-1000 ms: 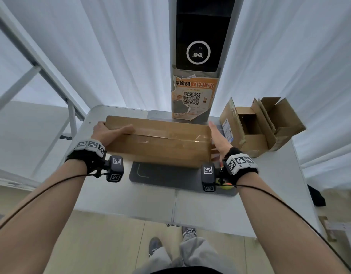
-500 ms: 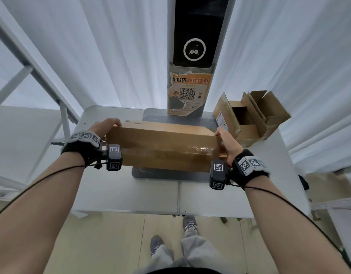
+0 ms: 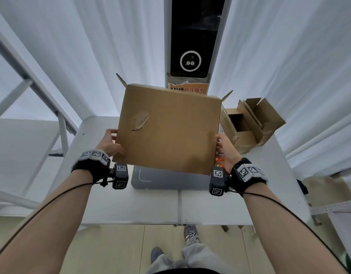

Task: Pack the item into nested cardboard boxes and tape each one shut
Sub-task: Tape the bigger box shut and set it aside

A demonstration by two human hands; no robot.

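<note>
I hold a large brown cardboard box up off the white table, tipped so one broad face with a torn patch turns toward me. Its flaps stick out at the far top corners. My left hand grips the box's left edge, thumb on the near face. My right hand grips the right edge, fingers curled round behind it. A smaller open cardboard box stands on the table at the back right, flaps up. Something orange shows by my right palm; I cannot tell what it is.
A grey mat lies on the table under the lifted box. A tall pillar with a black screen and an orange notice rises behind. White curtains surround the table; a white metal frame stands at the left.
The large box has been lifted from the mat and tipped up, so a broad face now turns to me. Both hands rose with it, still at its left and right ends.
</note>
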